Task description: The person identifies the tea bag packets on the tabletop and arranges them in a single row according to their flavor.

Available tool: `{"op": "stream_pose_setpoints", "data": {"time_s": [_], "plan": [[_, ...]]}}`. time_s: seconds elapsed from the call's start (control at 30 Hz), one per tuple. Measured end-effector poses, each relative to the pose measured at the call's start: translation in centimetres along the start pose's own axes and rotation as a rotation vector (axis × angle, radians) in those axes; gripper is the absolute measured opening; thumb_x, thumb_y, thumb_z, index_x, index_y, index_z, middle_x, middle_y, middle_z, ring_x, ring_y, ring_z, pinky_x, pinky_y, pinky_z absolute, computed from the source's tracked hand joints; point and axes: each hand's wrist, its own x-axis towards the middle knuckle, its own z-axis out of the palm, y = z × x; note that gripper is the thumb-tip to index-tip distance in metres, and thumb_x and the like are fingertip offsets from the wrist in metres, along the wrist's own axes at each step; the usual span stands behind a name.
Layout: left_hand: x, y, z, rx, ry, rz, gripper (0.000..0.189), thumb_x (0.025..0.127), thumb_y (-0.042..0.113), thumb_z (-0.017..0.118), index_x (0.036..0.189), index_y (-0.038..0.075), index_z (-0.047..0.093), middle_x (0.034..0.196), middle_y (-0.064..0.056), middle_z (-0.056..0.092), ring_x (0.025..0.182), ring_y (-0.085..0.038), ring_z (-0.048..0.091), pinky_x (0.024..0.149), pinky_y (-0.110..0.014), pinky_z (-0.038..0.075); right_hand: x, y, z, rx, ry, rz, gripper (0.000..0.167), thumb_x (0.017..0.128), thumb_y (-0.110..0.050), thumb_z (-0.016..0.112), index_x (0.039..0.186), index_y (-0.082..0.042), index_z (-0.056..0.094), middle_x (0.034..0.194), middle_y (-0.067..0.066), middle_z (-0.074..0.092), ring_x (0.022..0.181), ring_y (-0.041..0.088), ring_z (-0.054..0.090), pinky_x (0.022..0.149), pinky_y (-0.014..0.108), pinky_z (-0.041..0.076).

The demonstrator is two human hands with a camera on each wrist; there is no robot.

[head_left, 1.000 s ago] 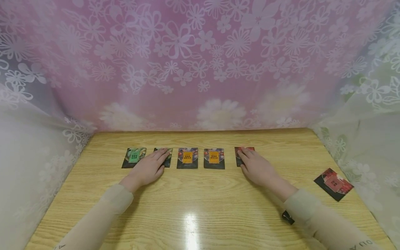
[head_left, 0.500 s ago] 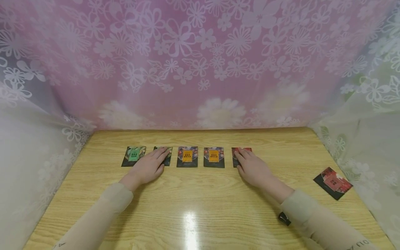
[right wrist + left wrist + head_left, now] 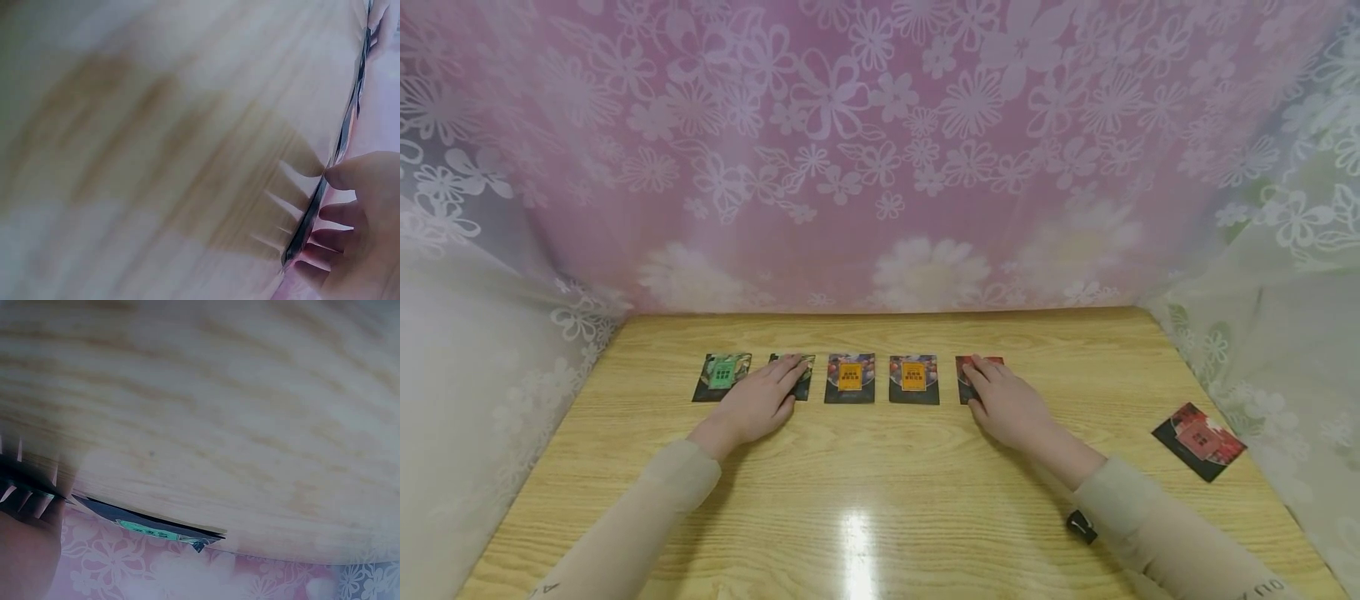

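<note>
A row of small flat printed packets lies across the table in the head view. My left hand (image 3: 758, 402) rests with extended fingers on a dark green packet (image 3: 805, 387), partly covering it. Just left of that hand is another packet with a green label (image 3: 722, 374). Two packets with orange labels, one at the left (image 3: 850, 378) and one at the right (image 3: 913, 379), lie between my hands. My right hand (image 3: 1011, 406) lays its fingers over a red-and-black packet (image 3: 964, 388), hiding much of it. In the right wrist view, that hand's fingertips (image 3: 337, 177) touch the packet's edge.
A separate red packet (image 3: 1200, 442) lies turned at an angle near the table's right side. A small black object (image 3: 1082, 527) shows beside the right sleeve. Floral curtains (image 3: 887, 167) hang behind and on both sides of the wooden table (image 3: 880, 467).
My right hand has slid slightly left, and the red packet under it has shifted left towards the orange-labelled ones. My left hand has stayed on its packet.
</note>
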Motion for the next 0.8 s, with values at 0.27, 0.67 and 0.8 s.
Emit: {"op": "stream_pose_setpoints", "data": {"time_s": [0.27,0.67,0.8], "plan": [[-0.1,0.1,0.0,0.009,0.009,0.003,0.059,0.111,0.025,0.050,0.164,0.001,0.037,0.170,-0.020,0.038,0.156,-0.039,0.040,0.128,-0.055,0.038,-0.1,0.8,0.3,0.022,0.042,-0.058,0.057,0.106,-0.020,0.063,0.156,0.002,0.049,0.162,0.027,0.046,0.150,0.046,0.046,0.124,0.060,0.040],[-0.1,0.1,0.1,0.009,0.007,-0.001,0.059,0.112,0.025,0.049,0.165,0.002,0.037,0.170,-0.020,0.038,0.157,-0.039,0.040,0.128,-0.055,0.038,-0.2,1.7,0.7,0.061,-0.016,-0.129,0.056,0.109,-0.019,0.057,0.162,-0.005,0.045,0.170,0.023,0.037,0.156,0.048,0.036,0.128,0.061,0.035],[0.0,0.0,0.2,0.000,0.010,-0.006,0.060,0.112,0.026,0.049,0.165,0.002,0.036,0.170,-0.020,0.038,0.156,-0.040,0.040,0.128,-0.055,0.038,-0.2,1.5,0.6,0.098,-0.037,-0.116,0.055,0.110,-0.018,0.056,0.162,-0.004,0.044,0.171,0.023,0.035,0.157,0.048,0.034,0.127,0.063,0.034]]}}
